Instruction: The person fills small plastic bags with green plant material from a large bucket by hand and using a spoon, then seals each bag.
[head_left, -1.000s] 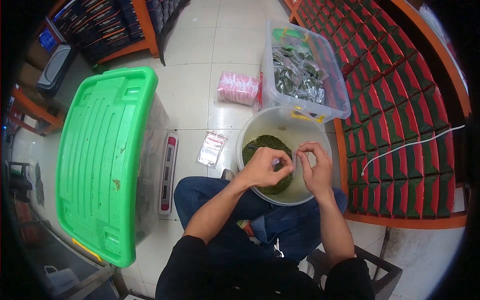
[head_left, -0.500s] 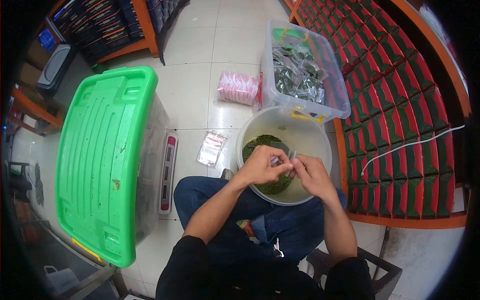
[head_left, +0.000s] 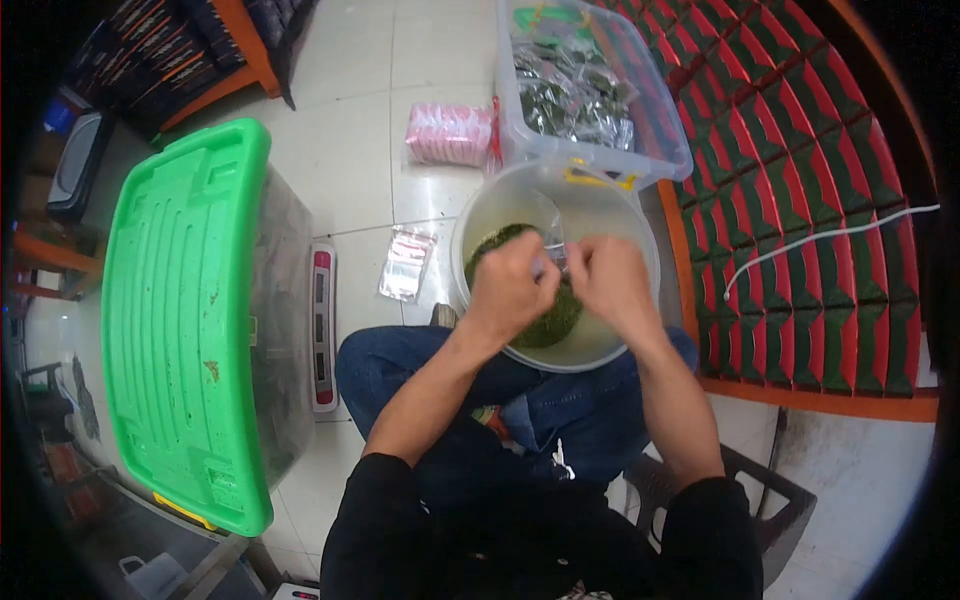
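Over a round white tub [head_left: 637, 215], my left hand [head_left: 508, 288] and my right hand [head_left: 615, 285] are close together with fingers pinched. Between them is a small clear plastic bag [head_left: 556, 250], partly hidden by the fingers and blurred. What is inside the bag I cannot make out. Green chopped dry leaf [head_left: 548, 328] lies in the tub below and behind my hands. The tub sits against my crossed legs. Behind it stands a clear plastic bin [head_left: 665, 160] holding many small filled bags [head_left: 575, 95] of green material.
Left of the tub lie a stack of flat clear bags [head_left: 407, 265] and a pink-and-white wrapped pack [head_left: 450, 134]. A scale [head_left: 323, 330] stands beside a large bin with a green lid [head_left: 185, 330]. Red and green boxes [head_left: 790, 250] fill the right-hand shelf, with a white cable [head_left: 820, 235] across them.
Both hands still hold the small bag, now with the backs of the hands turned more upward. The whole view has shifted, so the tub and bins appear higher and further left.
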